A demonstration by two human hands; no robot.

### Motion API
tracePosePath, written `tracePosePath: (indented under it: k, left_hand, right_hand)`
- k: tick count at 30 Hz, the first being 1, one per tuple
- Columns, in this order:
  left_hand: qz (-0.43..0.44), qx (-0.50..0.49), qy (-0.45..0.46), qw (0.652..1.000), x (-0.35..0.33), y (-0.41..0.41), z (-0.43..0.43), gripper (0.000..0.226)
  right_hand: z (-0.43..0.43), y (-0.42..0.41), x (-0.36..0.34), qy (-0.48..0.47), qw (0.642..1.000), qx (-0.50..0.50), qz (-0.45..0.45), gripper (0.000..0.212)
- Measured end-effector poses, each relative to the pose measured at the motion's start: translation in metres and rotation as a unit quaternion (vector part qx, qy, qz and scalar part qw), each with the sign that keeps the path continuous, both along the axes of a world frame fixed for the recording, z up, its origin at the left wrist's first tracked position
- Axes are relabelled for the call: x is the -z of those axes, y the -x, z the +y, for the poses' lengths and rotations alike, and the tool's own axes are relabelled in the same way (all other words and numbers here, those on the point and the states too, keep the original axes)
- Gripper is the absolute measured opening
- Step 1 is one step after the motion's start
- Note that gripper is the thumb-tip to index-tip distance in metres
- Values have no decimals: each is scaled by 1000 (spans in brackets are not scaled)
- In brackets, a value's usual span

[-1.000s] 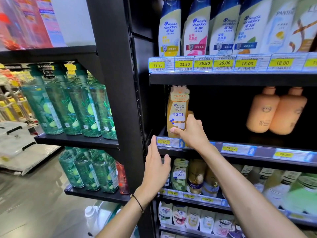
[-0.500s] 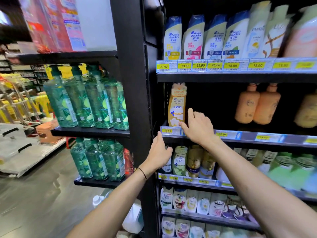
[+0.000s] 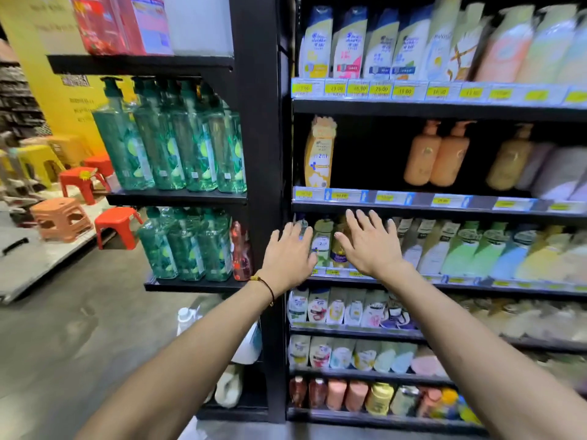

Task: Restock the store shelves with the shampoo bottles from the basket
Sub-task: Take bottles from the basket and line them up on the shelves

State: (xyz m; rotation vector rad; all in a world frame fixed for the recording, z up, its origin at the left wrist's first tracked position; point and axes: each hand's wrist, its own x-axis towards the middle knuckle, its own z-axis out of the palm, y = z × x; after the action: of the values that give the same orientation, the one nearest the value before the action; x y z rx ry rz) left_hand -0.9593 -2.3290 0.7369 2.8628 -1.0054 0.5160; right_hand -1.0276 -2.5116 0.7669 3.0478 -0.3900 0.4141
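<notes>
A yellow-orange shampoo bottle (image 3: 319,154) stands alone at the left end of the second shelf (image 3: 413,206), with dark room to its right. My right hand (image 3: 368,244) hovers below that shelf's edge, fingers spread and straight, holding nothing. My left hand (image 3: 287,255), a cord bracelet at its wrist, is also flat and empty, in front of the black upright post (image 3: 263,154). Both hands lie in front of the small bottles (image 3: 322,242) on the third shelf. No basket is in view.
Peach pump bottles (image 3: 438,154) stand further right on the second shelf. White shampoo bottles (image 3: 349,42) fill the top shelf. Green pump bottles (image 3: 171,134) fill the left rack. Red and orange stools (image 3: 85,182) stand on the floor at left, by a white platform (image 3: 38,255).
My right hand has let go of the yellow-orange bottle and dropped below the shelf edge. Both hands have drawn back from the shelves as the view pulled away.
</notes>
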Motion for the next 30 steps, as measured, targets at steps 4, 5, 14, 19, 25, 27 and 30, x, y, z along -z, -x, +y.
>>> tracePosePath:
  k: [4, 5, 14, 19, 25, 27, 30]
  left_hand:
    - [39, -38, -3, 999, 25, 17, 12, 60]
    - [45, -43, -5, 998, 32, 22, 17, 60]
    - [133, -95, -50, 985, 119, 93, 64, 60]
    - [204, -116, -83, 968, 176, 139, 100, 54]
    - [280, -148, -75, 946, 211, 157, 146, 44]
    - [299, -144, -79, 940, 223, 157, 162, 41]
    - [330, -128, -92, 931, 249, 154, 192, 45]
  right_hand:
    - [13, 25, 25, -16, 999, -7, 44, 68]
    - [16, 31, 34, -19, 999, -14, 44, 68]
    - [68, 95, 144, -89, 987, -66, 121, 61]
    - [107, 128, 205, -118, 972, -89, 181, 61]
    - [134, 154, 247, -134, 964, -85, 212, 61]
    - [146, 154, 261, -144, 962, -83, 215, 60]
    - [174, 149, 285, -161, 955, -78, 236, 60]
